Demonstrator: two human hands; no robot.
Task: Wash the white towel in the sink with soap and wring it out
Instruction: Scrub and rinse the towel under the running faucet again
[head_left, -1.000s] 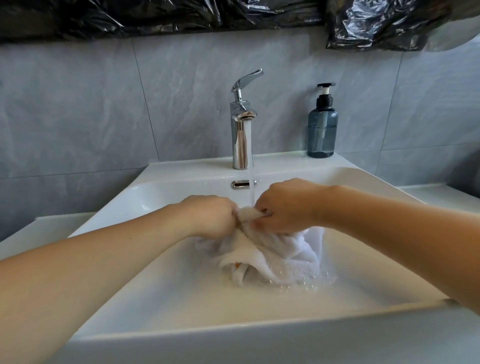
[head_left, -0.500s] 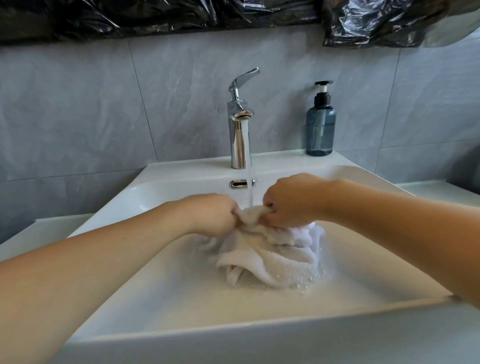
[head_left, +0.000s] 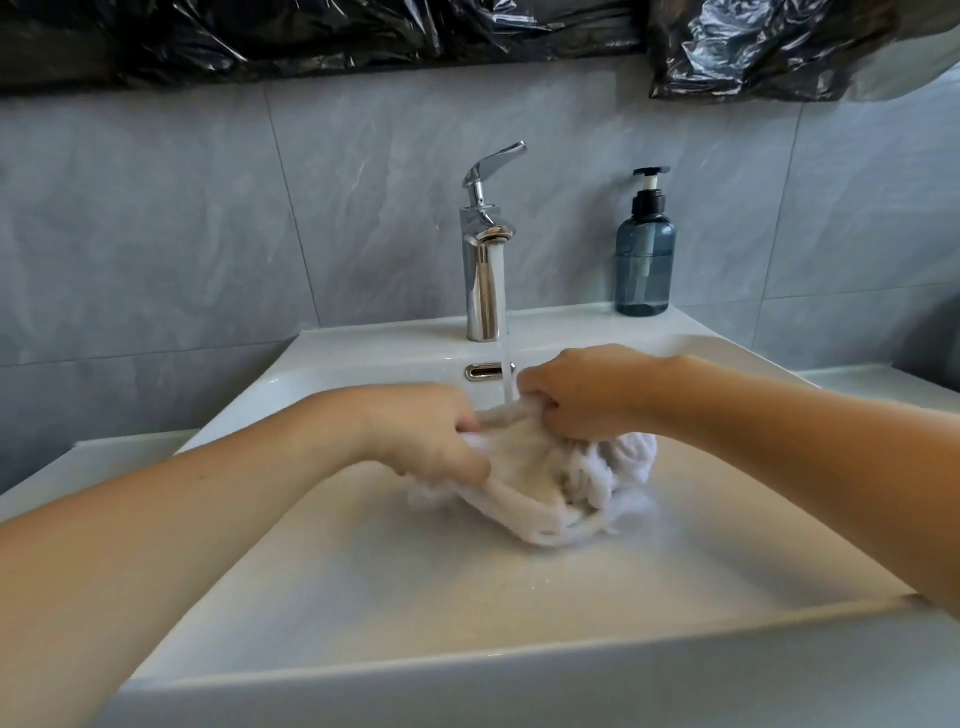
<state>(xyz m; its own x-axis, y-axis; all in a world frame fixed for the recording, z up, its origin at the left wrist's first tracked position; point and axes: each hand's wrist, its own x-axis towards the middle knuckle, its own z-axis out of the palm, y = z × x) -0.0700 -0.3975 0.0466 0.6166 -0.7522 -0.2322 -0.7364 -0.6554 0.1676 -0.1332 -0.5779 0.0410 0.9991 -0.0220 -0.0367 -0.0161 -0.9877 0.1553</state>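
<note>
A wet white towel lies bunched in the middle of the white sink. My left hand grips its left part, fingers curled into the cloth. My right hand grips the upper right part, knuckles up. A short strip of towel is stretched between the two fists. Water runs from the chrome tap in a thin stream onto that strip. A blue pump soap bottle stands on the sink's back ledge, right of the tap.
Shallow water lies on the basin floor around the towel. The overflow slot sits in the back wall below the tap. Grey tiles cover the wall, with black plastic sheeting above. A white counter flanks the sink.
My hands have moved slightly apart, pulling the towel strip taut under the stream. The towel bundle has shifted a little to the right in the basin.
</note>
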